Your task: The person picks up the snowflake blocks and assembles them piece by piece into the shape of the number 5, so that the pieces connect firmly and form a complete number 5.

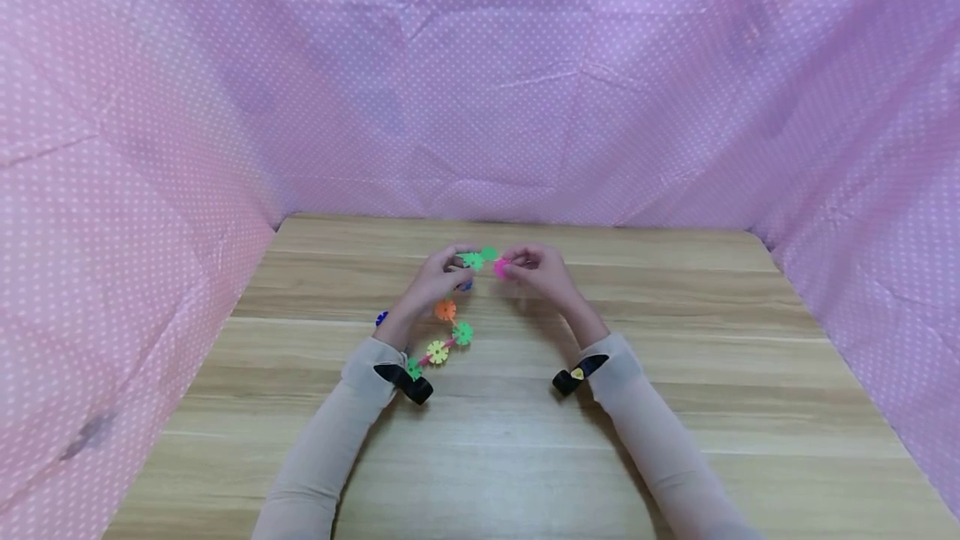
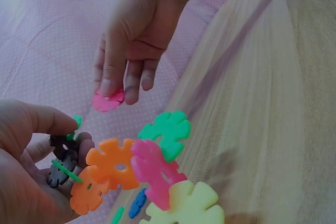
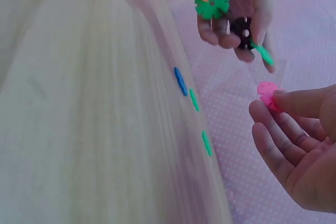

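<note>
Pink cloth [image 1: 480,90] with pale dots rises behind and on both sides of a wood-grained table [image 1: 525,448]. Two light sleeves [image 1: 315,448] reach forward over the tabletop, each with a black band [image 1: 405,382] round its cuff. The left hand [image 1: 435,280] pinches a chain near its far end, and the right hand [image 1: 549,277] faces it, thumb and fingertips closed on a single pink disc [image 1: 501,268]. The chain of notched discs [image 1: 462,333] runs from the left hand back toward the left cuff, with orange, green, pink and yellow pieces slotted together at angles. In the right wrist view, the left fingers hold a dark disc [image 3: 242,32], from which a green disc [image 3: 264,55] juts edge-on toward the right hand. The pink disc is near that green one, a gap between them. Also in that view, a blue piece [image 3: 180,81] and two slim-looking green pieces [image 3: 207,143] lie edge-on to the camera on the table near its edge.
</note>
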### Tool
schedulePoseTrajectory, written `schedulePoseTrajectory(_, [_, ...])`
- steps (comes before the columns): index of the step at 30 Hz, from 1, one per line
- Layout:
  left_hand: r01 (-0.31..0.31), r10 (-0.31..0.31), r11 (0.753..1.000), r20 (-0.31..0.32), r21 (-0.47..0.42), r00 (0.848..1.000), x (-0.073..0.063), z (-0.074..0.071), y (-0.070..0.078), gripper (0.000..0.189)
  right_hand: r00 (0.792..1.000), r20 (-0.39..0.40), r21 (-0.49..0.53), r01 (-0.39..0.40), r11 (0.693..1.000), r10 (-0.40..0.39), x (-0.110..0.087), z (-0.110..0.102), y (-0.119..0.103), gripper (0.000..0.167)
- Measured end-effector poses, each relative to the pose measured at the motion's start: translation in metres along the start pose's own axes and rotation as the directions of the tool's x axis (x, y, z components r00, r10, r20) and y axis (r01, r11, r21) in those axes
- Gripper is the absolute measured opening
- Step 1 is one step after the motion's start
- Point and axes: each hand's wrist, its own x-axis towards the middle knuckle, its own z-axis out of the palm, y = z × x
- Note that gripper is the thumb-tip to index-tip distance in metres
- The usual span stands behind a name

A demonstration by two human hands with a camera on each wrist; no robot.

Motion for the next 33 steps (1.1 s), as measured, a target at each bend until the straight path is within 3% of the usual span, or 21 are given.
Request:
schedulePoseTrajectory(11, [0.013, -0.013, 1.0, -0.003, -0.002, 1.0, 0.0, 0.001, 0.0, 0.043, 0.994, -0.047, -0.005, 0.101, 0.995, -0.101, -0.008, 0.015, -0.015, 0.019])
schedulePoseTrajectory(20, [0.019, -0.019, 1.0, -0.01, 0.008, 1.0, 0.001, 0.002, 0.0, 0.042, 0.981, -0.106, -0.022, 0.161, 0.987, -0.162, -0.027, 0.02, -0.046, 0.015])
schedulePoseTrajectory(33, [0.059, -0.059, 0.995, 0.003, -0.076, 0.998, 0.002, 0.007, -0.002, 0.04, 0.976, -0.113, 0.022, 0.19, 0.982, -0.186, -0.01, 0.023, -0.011, 0.011])
